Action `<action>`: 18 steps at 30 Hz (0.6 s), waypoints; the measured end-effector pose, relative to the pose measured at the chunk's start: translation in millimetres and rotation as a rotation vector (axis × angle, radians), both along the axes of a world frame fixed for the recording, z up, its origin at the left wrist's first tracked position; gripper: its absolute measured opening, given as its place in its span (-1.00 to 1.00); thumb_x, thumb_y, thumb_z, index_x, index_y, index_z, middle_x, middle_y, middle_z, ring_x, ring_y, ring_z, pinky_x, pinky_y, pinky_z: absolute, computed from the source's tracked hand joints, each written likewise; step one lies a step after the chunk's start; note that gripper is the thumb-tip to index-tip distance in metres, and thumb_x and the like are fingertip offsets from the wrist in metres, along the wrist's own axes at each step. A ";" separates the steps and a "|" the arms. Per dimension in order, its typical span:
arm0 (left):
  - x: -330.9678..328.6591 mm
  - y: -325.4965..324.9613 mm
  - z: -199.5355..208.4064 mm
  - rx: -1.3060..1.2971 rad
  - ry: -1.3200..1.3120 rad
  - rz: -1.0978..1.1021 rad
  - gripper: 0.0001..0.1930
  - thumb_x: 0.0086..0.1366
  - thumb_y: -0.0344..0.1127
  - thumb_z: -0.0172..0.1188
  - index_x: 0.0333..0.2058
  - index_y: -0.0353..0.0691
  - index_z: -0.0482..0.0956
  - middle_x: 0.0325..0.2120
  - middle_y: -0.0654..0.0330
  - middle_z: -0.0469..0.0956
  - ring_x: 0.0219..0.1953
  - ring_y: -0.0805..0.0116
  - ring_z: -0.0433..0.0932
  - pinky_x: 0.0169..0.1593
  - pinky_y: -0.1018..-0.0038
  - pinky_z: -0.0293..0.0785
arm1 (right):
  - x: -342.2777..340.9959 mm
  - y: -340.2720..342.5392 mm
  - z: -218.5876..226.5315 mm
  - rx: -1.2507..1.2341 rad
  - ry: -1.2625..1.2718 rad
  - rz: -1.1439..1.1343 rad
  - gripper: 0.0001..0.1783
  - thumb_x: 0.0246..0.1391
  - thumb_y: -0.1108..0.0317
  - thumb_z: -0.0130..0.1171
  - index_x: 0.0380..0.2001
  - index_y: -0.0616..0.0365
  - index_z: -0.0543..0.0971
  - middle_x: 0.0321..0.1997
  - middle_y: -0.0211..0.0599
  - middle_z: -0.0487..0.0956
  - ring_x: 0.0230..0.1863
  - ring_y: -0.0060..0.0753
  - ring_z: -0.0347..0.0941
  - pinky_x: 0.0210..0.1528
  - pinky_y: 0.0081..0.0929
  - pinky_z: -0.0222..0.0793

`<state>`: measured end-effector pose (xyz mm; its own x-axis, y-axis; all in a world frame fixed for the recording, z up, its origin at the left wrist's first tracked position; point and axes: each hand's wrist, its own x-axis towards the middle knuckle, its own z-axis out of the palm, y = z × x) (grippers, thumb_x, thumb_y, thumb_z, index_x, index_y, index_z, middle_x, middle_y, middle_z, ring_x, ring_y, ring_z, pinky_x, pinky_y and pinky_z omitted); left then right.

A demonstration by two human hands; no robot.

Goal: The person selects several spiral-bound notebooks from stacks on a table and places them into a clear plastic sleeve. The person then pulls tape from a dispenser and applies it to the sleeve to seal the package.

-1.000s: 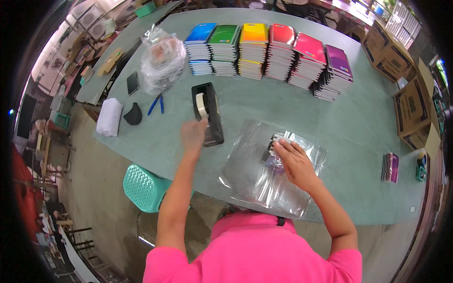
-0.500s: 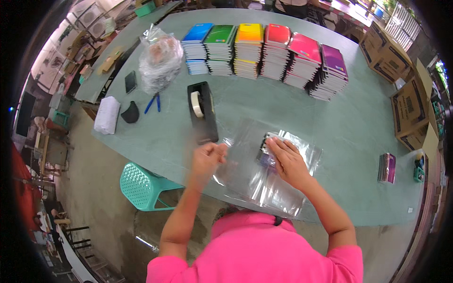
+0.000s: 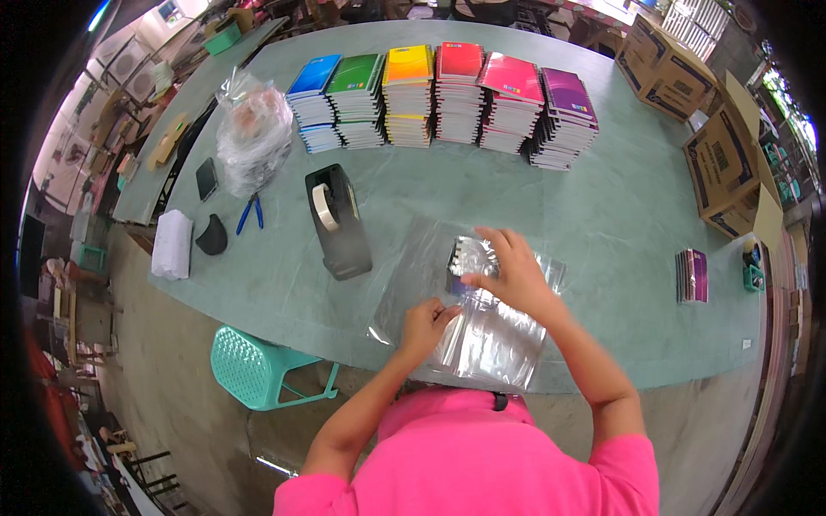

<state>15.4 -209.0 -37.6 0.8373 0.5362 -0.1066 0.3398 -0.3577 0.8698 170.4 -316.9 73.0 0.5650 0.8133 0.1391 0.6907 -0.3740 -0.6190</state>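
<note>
Head view: on the counter [image 3: 619, 275], a notebook [image 3: 465, 260] is lying spiral leftward, long axis unclear; my right hand [image 3: 519, 279] is spanning it, fingers apart, my left hand [image 3: 423, 327] touching plastic [image 3: 499, 344], grip unclear.

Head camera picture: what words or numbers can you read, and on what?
I won't copy the words, but print stands here:
Green spiral notebook: letters.
Red spiral notebook: letters.
Pink spiral notebook: letters.
Purple spiral notebook: letters.
Farther brown cardboard box: print.
Nearer brown cardboard box: print.
Small white rectangular label: too small.
Clear plastic sheet: none readable.
</note>
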 end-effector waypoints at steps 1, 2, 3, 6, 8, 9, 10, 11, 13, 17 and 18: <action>-1.9 2.9 0.2 -0.049 0.000 -0.024 -0.64 0.09 -0.16 0.25 -0.65 -0.35 0.42 -0.78 0.01 0.38 -0.74 0.29 0.33 -0.59 0.35 0.24 | 11.0 1.8 -4.7 -0.035 0.159 0.028 -0.22 -0.25 -0.06 0.31 0.03 0.08 0.33 -0.11 -0.11 0.42 -0.02 -0.08 0.33 0.02 -0.20 0.21; -3.0 4.2 0.3 -0.099 0.000 -0.051 -0.64 0.10 -0.16 0.24 -0.63 -0.36 0.44 -0.76 0.00 0.39 -0.73 0.28 0.35 -0.58 0.35 0.26 | 11.3 -1.4 -2.9 -0.155 0.063 0.060 -0.21 -0.25 -0.09 0.30 0.03 0.09 0.33 -0.12 -0.12 0.43 -0.03 -0.09 0.34 0.00 -0.21 0.22; -5.3 7.9 2.1 -0.073 -0.001 -0.074 -0.66 0.10 -0.17 0.24 -0.60 -0.36 0.45 -0.74 0.00 0.41 -0.71 0.28 0.37 -0.56 0.35 0.27 | 9.7 2.7 7.1 -0.269 -0.035 0.102 -0.19 -0.25 -0.11 0.29 0.04 0.10 0.32 -0.13 -0.13 0.44 -0.04 -0.10 0.34 -0.01 -0.23 0.23; -4.9 7.8 13.8 -0.037 0.002 -0.200 -0.72 0.11 -0.20 0.22 -0.53 -0.35 0.49 -0.68 0.00 0.45 -0.66 0.26 0.42 -0.51 0.35 0.32 | -20.0 8.5 21.8 -0.473 -0.162 0.192 -0.14 -0.37 -0.05 0.37 0.01 0.15 0.32 -0.12 -0.15 0.46 -0.06 -0.10 0.36 -0.06 -0.22 0.26; 3.6 -0.1 23.9 -0.044 0.021 -0.334 -0.76 0.12 -0.22 0.20 -0.48 -0.32 0.52 -0.65 0.01 0.47 -0.62 0.24 0.44 -0.47 0.35 0.34 | -12.9 -8.0 7.4 -0.304 -0.223 0.154 -0.20 -0.40 0.09 0.39 -0.02 0.15 0.33 -0.13 -0.12 0.45 -0.09 -0.06 0.37 -0.06 -0.21 0.28; 5.0 -2.0 23.6 -0.083 -0.023 -0.397 -0.78 0.14 -0.21 0.17 -0.46 -0.28 0.51 -0.61 0.02 0.49 -0.57 0.16 0.46 -0.44 0.31 0.35 | -7.0 -17.6 14.5 -0.283 -0.160 0.080 -0.22 -0.41 0.17 0.40 -0.04 0.15 0.34 -0.13 -0.12 0.45 -0.08 -0.05 0.37 -0.06 -0.20 0.28; 7.6 -4.2 22.8 -0.088 -0.021 -0.440 -0.77 0.14 -0.20 0.16 -0.47 -0.29 0.51 -0.60 0.02 0.48 -0.55 0.13 0.46 -0.43 0.30 0.34 | 0.3 -31.8 23.8 -0.260 -0.095 0.006 -0.25 -0.42 0.25 0.40 -0.05 0.15 0.34 -0.13 -0.13 0.45 -0.08 -0.05 0.37 -0.06 -0.19 0.28; 9.9 -5.3 21.8 -0.096 -0.014 -0.472 -0.76 0.15 -0.20 0.15 -0.48 -0.29 0.50 -0.60 0.01 0.48 -0.54 0.10 0.46 -0.42 0.28 0.34 | 9.1 -48.1 27.4 -0.194 -0.096 -0.045 -0.25 -0.45 0.31 0.40 -0.06 0.15 0.35 -0.13 -0.15 0.45 -0.06 -0.05 0.35 -0.03 -0.20 0.25; 16.0 -7.7 19.9 -0.062 -0.008 -0.545 -0.76 0.16 -0.19 0.14 -0.47 -0.28 0.50 -0.57 0.02 0.49 -0.51 0.09 0.47 -0.40 0.29 0.35 | 22.2 -92.7 38.4 -0.064 -0.164 -0.130 -0.29 -0.52 0.52 0.34 -0.11 0.14 0.37 -0.15 -0.19 0.45 0.00 -0.03 0.31 0.06 -0.23 0.16; 30.4 -16.1 27.1 -0.031 0.005 -0.706 -0.77 0.17 -0.19 0.13 -0.44 -0.26 0.52 -0.55 0.06 0.51 -0.48 0.11 0.48 -0.37 0.31 0.37 | 33.1 -204.0 29.8 -0.190 -0.301 -0.402 -0.33 -0.49 0.63 0.16 -0.11 0.12 0.35 0.12 -0.12 0.31 0.24 0.00 0.08 0.23 -0.11 -0.06; 34.3 -18.9 34.5 -0.052 0.004 -0.746 -0.77 0.18 -0.19 0.13 -0.45 -0.25 0.51 -0.55 0.07 0.51 -0.47 0.10 0.48 -0.37 0.31 0.37 | 28.7 -234.6 15.3 -0.301 -0.245 -0.534 -0.28 -0.46 0.55 0.22 -0.04 0.09 0.34 0.18 -0.08 0.23 0.26 0.06 0.02 0.25 -0.09 -0.09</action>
